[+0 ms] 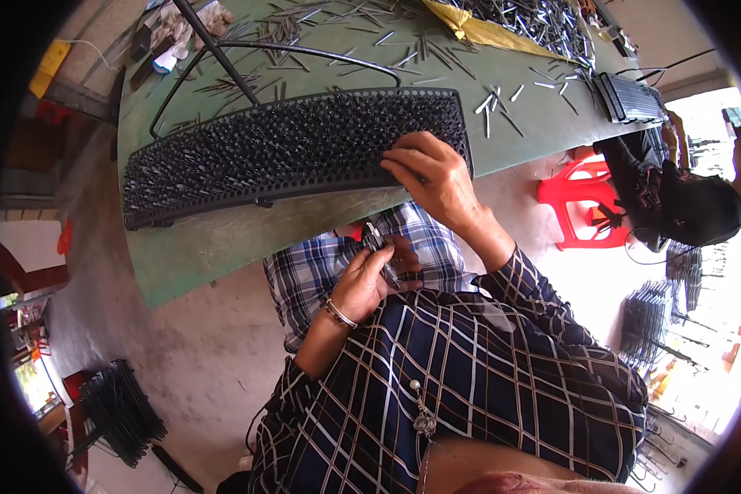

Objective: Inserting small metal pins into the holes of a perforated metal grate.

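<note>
The left hand (364, 286) is grasping a small bundle of slim dark pieces (374, 238) near the middle of the view, just beyond the near edge of the green table (177, 263). At one o'clock from it, the right hand (438, 179) is bending its fingers over the right part of the black perforated rack (296, 152), which is lying toward eleven o'clock, crowded with dark pieces; whether those fingers are pinching one, I cannot tell.

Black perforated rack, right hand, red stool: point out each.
Black perforated rack (296, 188): head view, lower rim.
Right hand (439, 183): head view, back of the hand.
Red stool (565, 193): head view, upper part.
</note>
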Demonstrator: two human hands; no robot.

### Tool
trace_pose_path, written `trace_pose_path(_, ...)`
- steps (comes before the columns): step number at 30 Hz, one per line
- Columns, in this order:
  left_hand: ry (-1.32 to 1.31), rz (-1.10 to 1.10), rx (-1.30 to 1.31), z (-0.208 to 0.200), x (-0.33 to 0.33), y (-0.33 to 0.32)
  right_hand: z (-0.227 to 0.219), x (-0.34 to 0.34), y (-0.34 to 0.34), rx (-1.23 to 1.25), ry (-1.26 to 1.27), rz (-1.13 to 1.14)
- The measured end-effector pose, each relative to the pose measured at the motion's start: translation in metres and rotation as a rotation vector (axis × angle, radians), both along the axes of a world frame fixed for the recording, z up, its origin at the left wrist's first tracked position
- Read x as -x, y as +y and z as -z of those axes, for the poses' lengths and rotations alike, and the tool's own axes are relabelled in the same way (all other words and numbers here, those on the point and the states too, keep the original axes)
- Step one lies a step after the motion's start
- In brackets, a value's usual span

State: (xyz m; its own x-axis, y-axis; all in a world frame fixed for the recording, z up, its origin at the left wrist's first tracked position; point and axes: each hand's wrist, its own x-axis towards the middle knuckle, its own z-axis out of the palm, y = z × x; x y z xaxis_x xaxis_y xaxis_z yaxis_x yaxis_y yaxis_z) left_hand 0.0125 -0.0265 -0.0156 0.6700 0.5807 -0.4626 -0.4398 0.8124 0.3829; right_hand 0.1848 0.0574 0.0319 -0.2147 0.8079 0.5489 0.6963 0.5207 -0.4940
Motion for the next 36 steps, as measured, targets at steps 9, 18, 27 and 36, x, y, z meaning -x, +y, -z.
trace_pose_path(9, 0.046, 0.007, -0.142, 0.001, -0.004, 0.012, -0.019, 0.001, -0.014, 0.289, 0.126, -0.073)
trace_pose_path(18, 0.074, 0.07, -0.323, -0.019, -0.009, 0.016, -0.015, -0.006, -0.028, 0.979, 0.545, -0.158)
trace_pose_path(27, 0.068, 0.137, -0.302, -0.016, -0.013, 0.02, -0.027, -0.018, 0.003, 0.188, 0.343, 0.131)
trace_pose_path(36, 0.109, 0.126, -0.307, -0.011, -0.013, 0.016, -0.003, -0.012, -0.002, 0.099, 0.192, 0.051)
